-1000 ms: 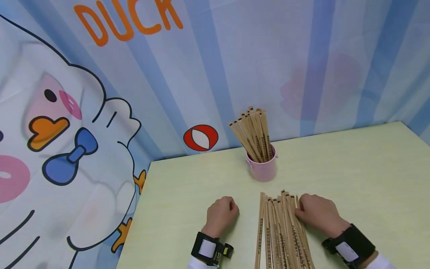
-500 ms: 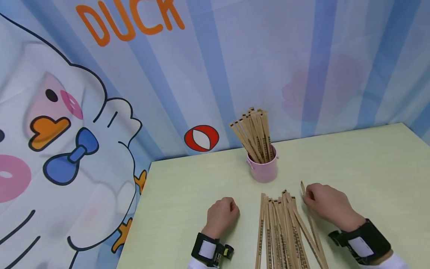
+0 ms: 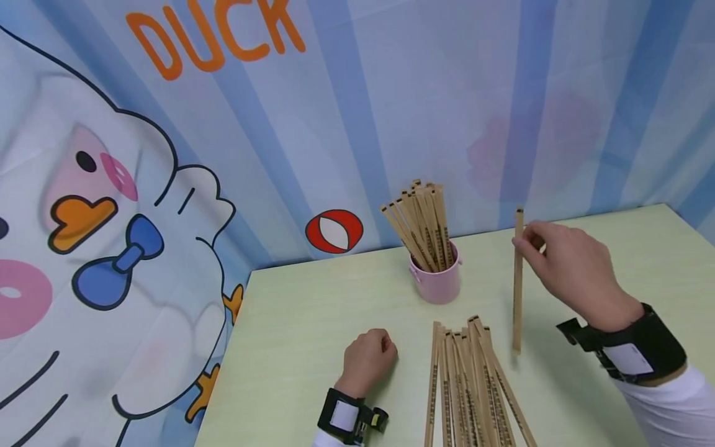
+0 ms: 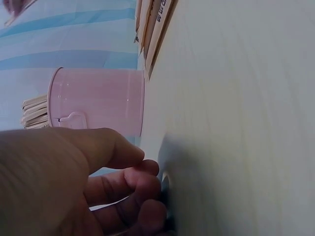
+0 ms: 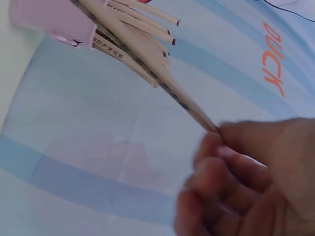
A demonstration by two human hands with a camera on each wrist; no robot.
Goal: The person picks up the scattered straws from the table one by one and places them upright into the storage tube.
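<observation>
In the lower centre, a pile of sticks (image 3: 475, 385) lay near the left hand (image 3: 367, 360), its fingers loosely curled. At right, the right hand (image 3: 575, 267) pinched a single stick (image 3: 518, 298) near one end; farther back, a pink bucket (image 3: 438, 287) of sticks stood mid-frame.

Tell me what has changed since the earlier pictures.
The right grip has drawn one slim stick from the right edge of the loose bundle and carried it forward and to the right, pinched near its top, nearly upright. Another stick in the bundle now slants farther right. The left grip, pink bucket and its sticks stayed put.
</observation>
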